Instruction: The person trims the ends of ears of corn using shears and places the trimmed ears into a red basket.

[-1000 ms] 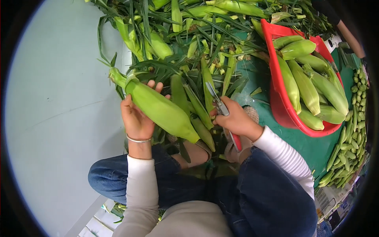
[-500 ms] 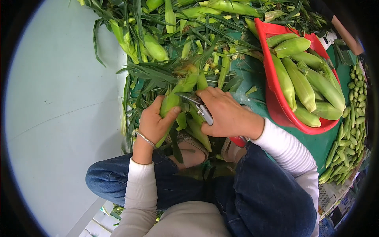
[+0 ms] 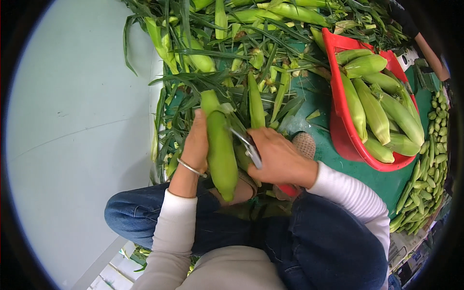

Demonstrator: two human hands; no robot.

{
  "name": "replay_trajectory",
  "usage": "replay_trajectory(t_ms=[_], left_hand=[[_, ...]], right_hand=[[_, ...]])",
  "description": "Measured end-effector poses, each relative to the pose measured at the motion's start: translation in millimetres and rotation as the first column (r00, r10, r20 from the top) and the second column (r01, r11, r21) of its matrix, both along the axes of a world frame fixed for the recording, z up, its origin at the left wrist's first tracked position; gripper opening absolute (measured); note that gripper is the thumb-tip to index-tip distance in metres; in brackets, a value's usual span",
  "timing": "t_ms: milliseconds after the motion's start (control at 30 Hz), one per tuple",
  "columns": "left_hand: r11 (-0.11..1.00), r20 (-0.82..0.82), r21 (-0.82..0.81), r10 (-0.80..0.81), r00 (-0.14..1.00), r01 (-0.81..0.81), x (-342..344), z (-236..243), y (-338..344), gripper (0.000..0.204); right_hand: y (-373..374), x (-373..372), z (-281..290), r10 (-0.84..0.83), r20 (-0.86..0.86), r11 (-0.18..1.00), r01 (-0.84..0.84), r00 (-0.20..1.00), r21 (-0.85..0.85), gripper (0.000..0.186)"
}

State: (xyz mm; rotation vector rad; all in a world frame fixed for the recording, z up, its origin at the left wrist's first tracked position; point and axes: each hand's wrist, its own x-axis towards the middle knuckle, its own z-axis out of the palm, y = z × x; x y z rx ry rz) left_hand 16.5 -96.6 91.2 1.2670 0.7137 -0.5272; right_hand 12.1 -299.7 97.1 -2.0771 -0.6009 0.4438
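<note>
My left hand [image 3: 195, 145] is closed on a green ear of corn [image 3: 221, 157] in its husk, gripping its left side. The ear stands lengthwise over my lap, its narrow end toward me and a pale green stub [image 3: 210, 100] at its far end. My right hand [image 3: 280, 157] is wrapped round a pair of pruning shears [image 3: 250, 149] with silver metal parts and a red handle end. Their blades are close to the right side of the ear, near its far end; the blade tips are blurred, so contact is hard to tell.
A red plastic basket [image 3: 338, 108] with several husked ears is at the right. Cut leaves and more corn [image 3: 295, 13] cover the far side of the green surface [image 3: 333, 171]. Small green vegetables [image 3: 425, 183] lie at far right, a pale panel [image 3: 82, 121] at left. Another person's arm [image 3: 431, 55] shows upper right.
The ear in my left hand has turned: its leafy, silky end pointed away before, and now the stub end does. The shears stay beside it. The view has shifted slightly.
</note>
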Motion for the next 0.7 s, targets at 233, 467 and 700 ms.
replay_trajectory(t_ms=[233,467,700], left_hand=[[0.913,0.151,0.216,-0.382,0.911,0.347,-27.8,-1.8,-16.8,0.045],[0.952,-0.016,-0.295,0.080,0.997,-0.081,-5.8,6.0,-3.2,0.049],[0.949,-0.094,-0.316,-0.021,0.995,-0.010,-19.9,6.7,-23.9,0.044]], right_hand=[[-6.2,40.9,1.1,-0.388,-0.271,0.919,0.392,0.881,-0.041,0.029],[-19.5,2.1,-1.7,-0.016,-0.327,0.996,0.042,0.945,0.073,0.053],[-7.2,1.2,7.0,-0.067,-0.257,0.983,0.108,0.964,0.148,0.035]])
